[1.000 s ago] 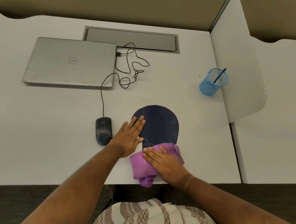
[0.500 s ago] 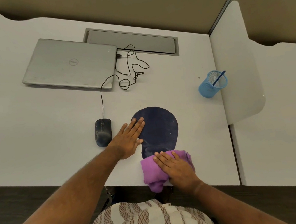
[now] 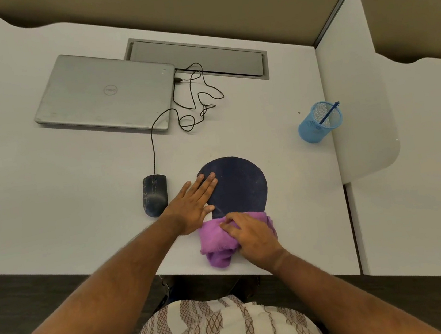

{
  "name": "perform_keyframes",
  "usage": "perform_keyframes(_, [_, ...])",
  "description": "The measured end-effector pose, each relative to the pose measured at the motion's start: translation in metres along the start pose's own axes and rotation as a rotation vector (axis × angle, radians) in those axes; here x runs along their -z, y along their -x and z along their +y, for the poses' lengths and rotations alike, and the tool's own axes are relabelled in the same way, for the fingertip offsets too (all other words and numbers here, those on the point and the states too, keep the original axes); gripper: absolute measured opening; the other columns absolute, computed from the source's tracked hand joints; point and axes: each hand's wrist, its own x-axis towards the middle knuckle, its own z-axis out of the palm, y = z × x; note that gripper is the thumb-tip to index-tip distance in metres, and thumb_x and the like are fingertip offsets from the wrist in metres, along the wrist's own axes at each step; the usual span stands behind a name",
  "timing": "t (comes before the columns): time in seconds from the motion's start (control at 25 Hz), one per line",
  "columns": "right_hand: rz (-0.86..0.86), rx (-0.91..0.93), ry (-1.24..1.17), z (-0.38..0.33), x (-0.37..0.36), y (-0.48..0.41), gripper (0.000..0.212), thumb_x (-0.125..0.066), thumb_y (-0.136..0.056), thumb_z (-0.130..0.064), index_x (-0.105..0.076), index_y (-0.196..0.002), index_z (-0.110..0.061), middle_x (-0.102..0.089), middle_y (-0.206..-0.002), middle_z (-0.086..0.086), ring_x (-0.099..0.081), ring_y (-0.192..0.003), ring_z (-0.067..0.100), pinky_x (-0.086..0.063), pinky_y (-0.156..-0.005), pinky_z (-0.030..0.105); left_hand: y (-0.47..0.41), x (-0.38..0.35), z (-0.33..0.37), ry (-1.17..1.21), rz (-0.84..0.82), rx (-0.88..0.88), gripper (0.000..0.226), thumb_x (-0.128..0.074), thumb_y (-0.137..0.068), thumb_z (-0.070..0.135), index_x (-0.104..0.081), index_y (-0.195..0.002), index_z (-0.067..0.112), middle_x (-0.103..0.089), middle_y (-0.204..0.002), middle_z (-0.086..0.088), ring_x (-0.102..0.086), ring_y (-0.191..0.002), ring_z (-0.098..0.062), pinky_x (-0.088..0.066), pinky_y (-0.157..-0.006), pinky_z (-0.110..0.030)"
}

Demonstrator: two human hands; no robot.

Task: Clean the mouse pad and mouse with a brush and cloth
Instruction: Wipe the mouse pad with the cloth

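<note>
Right hand (image 3: 254,239) clutching cloth (image 3: 213,242), left hand (image 3: 191,207) flat on mouse pad (image 3: 241,183)

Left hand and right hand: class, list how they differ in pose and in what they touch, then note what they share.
The left hand lies flat with straight fingers; the right hand has curled fingers. The left hand presses directly on the mouse pad at its left edge; the right hand grips the purple cloth at the pad's near edge. Both are palm down over the white desk.
</note>
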Motion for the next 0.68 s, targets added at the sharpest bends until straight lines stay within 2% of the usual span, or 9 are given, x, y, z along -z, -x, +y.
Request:
perform_keyframes(0.08, [0.007,0.047,-0.038,0.012,-0.002,0.018,0.058,-0.085,-0.071,-0.03,-0.063,-0.123,-0.015,-0.066,-0.12,0.008,-0.067,-0.105,0.026,-0.053,-0.094,0.04,0.001,-0.001,0.0,0.003,0.008,0.002,0.064,-0.007,-0.101,0.047,0.022,-0.153,0.022,0.031,-0.158,0.007,0.027,-0.146,-0.014,0.009,-0.12,-0.037])
perform_keyframes(0.2, [0.005,0.099,-0.011,0.025,0.008,0.038,0.057,-0.081,-0.075,-0.034,-0.06,-0.126,-0.017,-0.066,-0.122,0.005,-0.065,-0.109,0.023,-0.045,-0.1,0.032,0.001,-0.003,-0.002,0.006,0.01,0.007,0.064,-0.01,-0.103,0.047,0.02,-0.153,0.022,0.03,-0.159,0.007,0.026,-0.146,-0.014,0.008,-0.12,-0.037])
perform_keyframes(0.32, [-0.009,0.066,-0.067,0.034,0.021,0.048,0.052,-0.077,-0.079,-0.035,-0.059,-0.125,-0.021,-0.065,-0.122,0.001,-0.064,-0.108,0.019,-0.045,-0.097,0.027,0.005,0.005,0.004,0.097,0.016,0.006,0.062,-0.014,-0.105,0.044,0.016,-0.154,0.022,0.025,-0.16,0.008,0.024,-0.147,-0.011,0.006,-0.121,-0.033])
perform_keyframes(0.4, [0.026,-0.02,-0.172,0.039,0.028,0.052,0.05,-0.075,-0.078,-0.029,-0.06,-0.125,-0.021,-0.065,-0.121,0.001,-0.064,-0.104,0.018,-0.047,-0.093,0.024,0.021,0.007,0.02,0.241,0.137,0.085,0.058,-0.024,-0.106,0.039,-0.002,-0.157,0.021,0.003,-0.165,0.006,0.004,-0.151,-0.013,-0.006,-0.12,-0.027])
perform_keyframes(0.44, [0.046,-0.068,-0.206,0.041,0.032,0.052,0.053,-0.076,-0.075,-0.025,-0.06,-0.125,-0.019,-0.065,-0.121,0.002,-0.064,-0.103,0.019,-0.049,-0.091,0.023,0.035,0.005,0.032,0.32,0.243,0.183,0.055,-0.032,-0.105,0.038,-0.021,-0.156,0.021,-0.02,-0.162,0.004,-0.02,-0.149,-0.017,-0.019,-0.116,-0.025])
perform_keyframes(0.48, [0.063,-0.107,-0.213,0.042,0.035,0.049,0.056,-0.077,-0.072,-0.02,-0.06,-0.125,-0.018,-0.065,-0.121,0.003,-0.065,-0.102,0.02,-0.049,-0.089,0.022,0.052,0.002,0.046,0.393,0.354,0.305,0.048,-0.043,-0.102,0.039,-0.041,-0.147,0.024,-0.046,-0.15,0.004,-0.048,-0.134,-0.017,-0.034,-0.107,-0.021])
perform_keyframes(0.52, [0.076,-0.128,-0.202,0.042,0.039,0.043,0.056,-0.077,-0.071,-0.016,-0.061,-0.125,-0.016,-0.066,-0.119,0.003,-0.065,-0.1,0.019,-0.048,-0.088,0.02,0.069,-0.002,0.06,0.464,0.427,0.42,0.039,-0.053,-0.097,0.043,-0.058,-0.132,0.027,-0.065,-0.128,0.007,-0.065,-0.108,-0.012,-0.044,-0.093,-0.016])
perform_keyframes(0.6, [0.101,-0.142,-0.214,0.037,0.046,0.024,0.045,-0.072,-0.076,-0.015,-0.064,-0.121,-0.017,-0.068,-0.113,-0.001,-0.065,-0.093,0.015,-0.05,-0.083,0.016,0.092,-0.009,0.084,0.59,0.401,0.607,0.025,-0.064,-0.086,0.054,-0.066,-0.099,0.033,-0.07,-0.09,0.017,-0.064,-0.073,-0.006,-0.046,-0.07,-0.01])
perform_keyframes(0.68, [0.113,-0.144,-0.237,0.03,0.053,-0.004,0.031,-0.065,-0.084,-0.017,-0.066,-0.115,-0.019,-0.068,-0.104,-0.005,-0.063,-0.084,0.011,-0.052,-0.075,0.014,0.096,-0.013,0.1,0.7,0.32,0.725,0.031,-0.067,-0.081,0.062,-0.06,-0.079,0.032,-0.063,-0.072,0.017,-0.059,-0.065,-0.004,-0.047,-0.063,-0.016])
